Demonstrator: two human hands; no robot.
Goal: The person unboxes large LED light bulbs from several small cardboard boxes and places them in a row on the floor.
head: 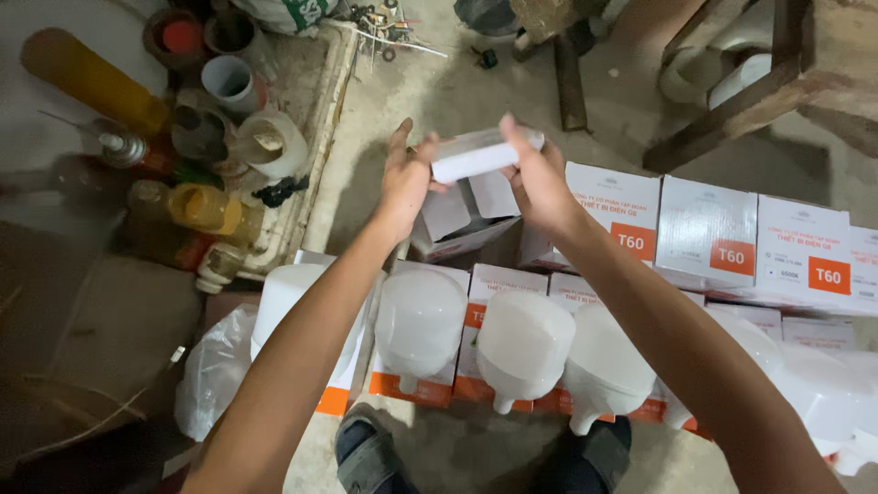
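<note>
Both of my hands hold a flattened white cardboard box (477, 155) at chest height over the floor. My left hand (405, 177) grips its left end and my right hand (537, 178) grips its right end. Below it an open white box (457, 220) stands with its flaps up. Nearer to me, several large white bulbs (521, 343) lie on top of white and orange boxes (476, 293).
A row of shut white and orange boxes (732, 240) runs to the right. Bottles and cans (197, 137) crowd a tray at the left. A clear plastic bag (212, 370) lies lower left. Wooden furniture legs (722, 114) stand upper right. My sandalled feet (366, 453) are at the bottom.
</note>
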